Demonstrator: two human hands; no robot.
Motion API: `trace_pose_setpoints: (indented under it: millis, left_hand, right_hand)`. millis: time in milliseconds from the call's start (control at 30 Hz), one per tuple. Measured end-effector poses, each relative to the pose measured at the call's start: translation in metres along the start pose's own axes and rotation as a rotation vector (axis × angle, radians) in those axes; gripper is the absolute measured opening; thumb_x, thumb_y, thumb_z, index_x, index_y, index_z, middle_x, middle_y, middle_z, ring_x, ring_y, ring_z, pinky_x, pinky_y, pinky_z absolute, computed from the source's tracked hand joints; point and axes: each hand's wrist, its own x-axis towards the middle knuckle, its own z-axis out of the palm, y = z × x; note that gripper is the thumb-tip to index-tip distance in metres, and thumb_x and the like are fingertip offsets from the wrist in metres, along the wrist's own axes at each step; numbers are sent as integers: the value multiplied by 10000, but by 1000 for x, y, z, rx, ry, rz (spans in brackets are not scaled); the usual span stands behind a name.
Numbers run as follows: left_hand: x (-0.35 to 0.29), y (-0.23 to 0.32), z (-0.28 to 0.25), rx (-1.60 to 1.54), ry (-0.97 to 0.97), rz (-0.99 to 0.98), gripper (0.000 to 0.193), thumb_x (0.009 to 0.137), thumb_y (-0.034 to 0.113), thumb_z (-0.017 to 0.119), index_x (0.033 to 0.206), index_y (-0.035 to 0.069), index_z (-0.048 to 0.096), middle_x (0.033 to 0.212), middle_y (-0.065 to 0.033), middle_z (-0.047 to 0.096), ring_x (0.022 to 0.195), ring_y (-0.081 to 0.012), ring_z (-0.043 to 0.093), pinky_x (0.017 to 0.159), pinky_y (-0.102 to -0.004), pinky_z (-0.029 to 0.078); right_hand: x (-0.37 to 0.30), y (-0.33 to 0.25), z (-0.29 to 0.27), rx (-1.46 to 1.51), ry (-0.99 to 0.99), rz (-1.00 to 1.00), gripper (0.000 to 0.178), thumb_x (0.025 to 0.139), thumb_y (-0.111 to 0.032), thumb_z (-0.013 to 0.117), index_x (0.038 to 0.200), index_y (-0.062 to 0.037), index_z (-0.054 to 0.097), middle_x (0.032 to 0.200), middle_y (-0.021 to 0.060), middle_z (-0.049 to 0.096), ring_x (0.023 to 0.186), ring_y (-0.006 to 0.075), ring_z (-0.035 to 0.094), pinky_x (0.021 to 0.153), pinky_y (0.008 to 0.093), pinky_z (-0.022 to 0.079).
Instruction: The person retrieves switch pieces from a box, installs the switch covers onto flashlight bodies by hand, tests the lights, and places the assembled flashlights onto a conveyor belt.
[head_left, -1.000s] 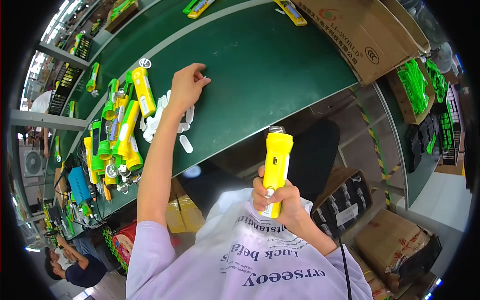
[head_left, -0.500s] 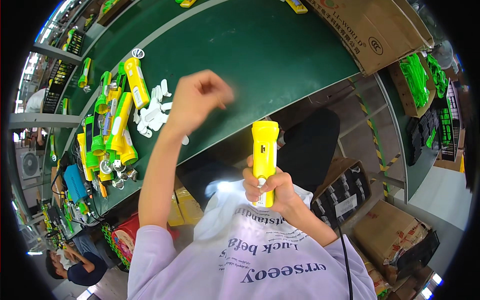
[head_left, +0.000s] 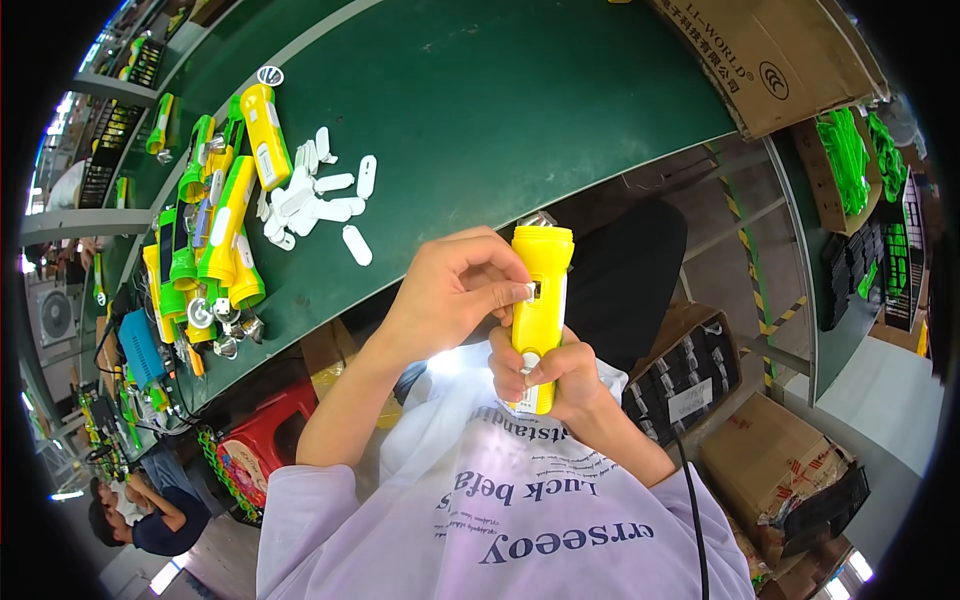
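Note:
My right hand (head_left: 560, 372) is wrapped around the lower body of a yellow flashlight (head_left: 543, 320), held upright in front of my shirt with its wide end up. A small dark slot shows in its upper side. Beside that slot, my left hand (head_left: 455, 290) is closed in a pinch; a tiny whitish bit shows at the fingertips, too small to name. A shiny metal-looking part (head_left: 537, 219) shows at the wide end. White oval plastic pieces (head_left: 300, 200) lie scattered on the green table (head_left: 480, 110), beyond my left hand.
Yellow and green flashlight bodies (head_left: 232, 225) are piled at the left of the table, with silver reflectors (head_left: 202, 312) nearby. A cardboard box (head_left: 765, 75) stands at the far right, and an open box of green parts (head_left: 843, 165) beyond it. Another person (head_left: 150, 510) sits at lower left.
My left hand has come from above the table, near the white pieces, to the flashlight's slot, its fingers now pinched. The right hand still grips the flashlight.

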Motion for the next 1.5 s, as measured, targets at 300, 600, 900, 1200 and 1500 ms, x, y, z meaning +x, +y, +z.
trace_pose_setpoints:
  millis: [300,600,900,1200,1500]
  left_hand:
    - [-4,-4,8,-5,61,-10,126,849,-28,711,906,-27,599,859,-54,615,714,-95,631,644,-232,517]
    - [-8,-19,7,122,142,-18,293,803,52,791,934,17,531,839,-63,648,705,-88,636,634,-217,518]
    - [-10,-31,12,-296,104,-121,296,822,93,768,1024,11,567,911,-79,655,763,-106,623,663,-241,511]
    - [-10,-48,21,-536,-78,-281,438,868,235,725,1168,-37,559,1052,-192,676,949,-247,688,832,-348,570]
    - [-17,-59,28,-675,8,-336,429,892,273,710,1161,-28,562,1017,-155,675,892,-227,688,785,-330,577]
  right_hand:
    - [-4,2,3,-64,40,4,556,570,49,573,1097,-86,457,752,75,508,610,200,509,552,351,445]
    - [-10,5,1,-42,91,26,557,568,28,564,1111,-73,495,741,88,495,581,206,489,541,349,447]
    - [-11,4,8,-62,95,43,569,548,21,577,1104,-70,497,748,88,504,585,219,504,546,358,457]
    - [-10,8,17,-194,202,73,378,530,-21,585,901,-16,510,694,95,542,543,243,545,529,361,465]
    - [-9,10,7,-149,237,82,461,512,-11,592,968,-10,521,691,108,537,529,251,547,513,364,472]
